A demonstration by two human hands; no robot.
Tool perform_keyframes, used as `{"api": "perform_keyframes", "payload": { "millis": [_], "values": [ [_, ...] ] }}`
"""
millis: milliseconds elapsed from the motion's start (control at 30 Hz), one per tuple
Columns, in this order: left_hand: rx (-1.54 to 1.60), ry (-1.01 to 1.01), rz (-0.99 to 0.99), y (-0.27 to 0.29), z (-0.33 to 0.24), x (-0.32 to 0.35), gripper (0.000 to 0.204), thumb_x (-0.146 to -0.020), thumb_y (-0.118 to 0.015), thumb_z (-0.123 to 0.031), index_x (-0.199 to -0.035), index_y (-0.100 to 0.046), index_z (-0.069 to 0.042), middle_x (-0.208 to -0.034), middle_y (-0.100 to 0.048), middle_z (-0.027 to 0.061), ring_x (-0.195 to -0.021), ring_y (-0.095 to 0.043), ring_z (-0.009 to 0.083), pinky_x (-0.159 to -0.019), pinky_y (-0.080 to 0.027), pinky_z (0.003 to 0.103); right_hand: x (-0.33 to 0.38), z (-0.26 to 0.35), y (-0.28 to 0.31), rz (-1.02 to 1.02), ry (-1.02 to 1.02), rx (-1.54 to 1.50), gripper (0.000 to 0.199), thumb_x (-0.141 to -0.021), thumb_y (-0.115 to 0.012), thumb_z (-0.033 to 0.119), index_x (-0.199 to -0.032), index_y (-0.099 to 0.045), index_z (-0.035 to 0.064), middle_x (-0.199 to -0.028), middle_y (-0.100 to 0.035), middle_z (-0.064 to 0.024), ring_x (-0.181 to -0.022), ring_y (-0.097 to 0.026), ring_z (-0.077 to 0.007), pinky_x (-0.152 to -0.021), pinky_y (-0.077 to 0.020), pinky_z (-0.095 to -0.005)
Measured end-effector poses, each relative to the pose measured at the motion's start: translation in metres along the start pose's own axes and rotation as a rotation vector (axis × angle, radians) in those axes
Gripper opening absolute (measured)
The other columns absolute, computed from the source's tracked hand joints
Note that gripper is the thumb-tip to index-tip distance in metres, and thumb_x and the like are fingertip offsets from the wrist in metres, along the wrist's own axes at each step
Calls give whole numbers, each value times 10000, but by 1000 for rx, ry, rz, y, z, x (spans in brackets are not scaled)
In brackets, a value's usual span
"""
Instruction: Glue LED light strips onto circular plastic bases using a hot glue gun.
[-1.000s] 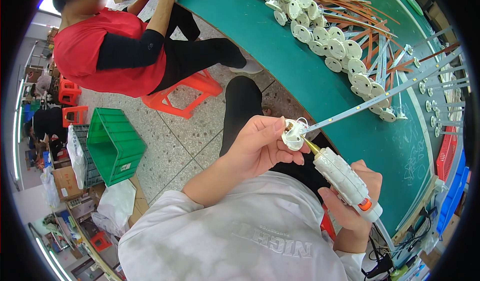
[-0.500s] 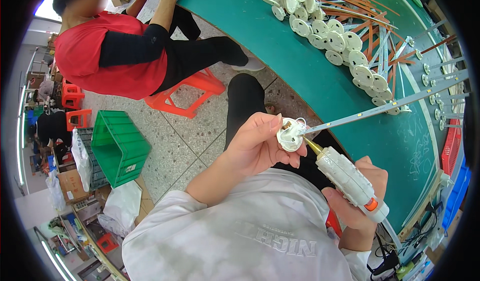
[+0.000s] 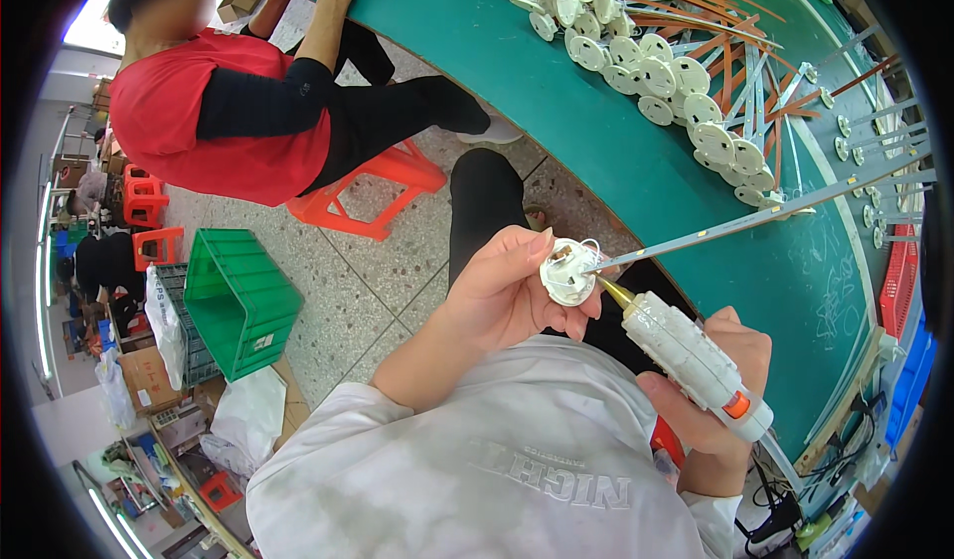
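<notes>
Between the thumb and fingers of my left hand is a small round white plastic cap, its hollow side toward me. A thin wire loop shows on it. From its right side a long narrow grey LED strip runs out over the bench to the far right. My right hand is wrapped round a white hot glue gun with an orange mark near its rear. The gun's brass nozzle points up and left, at the cap's edge where the strip enters. Whether the tip touches cannot be made out.
On the green bench lies a long heap of round white caps with orange and grey strips. A person in red sits on an orange stool at left. A green crate stands on the floor.
My left hand and the cap have shifted slightly left, and the cap is turned a little more face-up. The glue gun's nozzle has moved slightly left with it. Both grips are unchanged.
</notes>
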State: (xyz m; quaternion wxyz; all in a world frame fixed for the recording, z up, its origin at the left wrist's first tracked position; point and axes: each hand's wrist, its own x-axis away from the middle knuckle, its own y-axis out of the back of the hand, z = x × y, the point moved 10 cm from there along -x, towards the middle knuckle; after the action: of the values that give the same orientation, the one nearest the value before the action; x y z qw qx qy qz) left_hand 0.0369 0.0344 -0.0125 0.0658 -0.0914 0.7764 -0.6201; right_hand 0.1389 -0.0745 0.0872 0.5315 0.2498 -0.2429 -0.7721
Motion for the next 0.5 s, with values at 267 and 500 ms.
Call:
{"api": "perform_keyframes", "payload": {
  "millis": [267,500],
  "values": [
    [-4,-33,79,3,-1,1,542,-1080,-417,-312,-1277,-543,177,-1288,-564,386,-771,-699,409,-586,-576,413,2,-2,0,-3,-24,-19,254,-587,-846,185,-814,-778,94,-518,-541,-7,-439,-407,-196,-537,-269,-342],
    [60,-28,44,4,0,2,547,-1079,-413,-308,-1253,-555,190,-1267,-576,383,-716,-678,383,-560,-563,396,5,-1,-3,10,9,0,376,-590,-821,220,-924,-780,54,-521,-474,-17,-462,-366,-211,-564,-265,-349]
  ]
}}
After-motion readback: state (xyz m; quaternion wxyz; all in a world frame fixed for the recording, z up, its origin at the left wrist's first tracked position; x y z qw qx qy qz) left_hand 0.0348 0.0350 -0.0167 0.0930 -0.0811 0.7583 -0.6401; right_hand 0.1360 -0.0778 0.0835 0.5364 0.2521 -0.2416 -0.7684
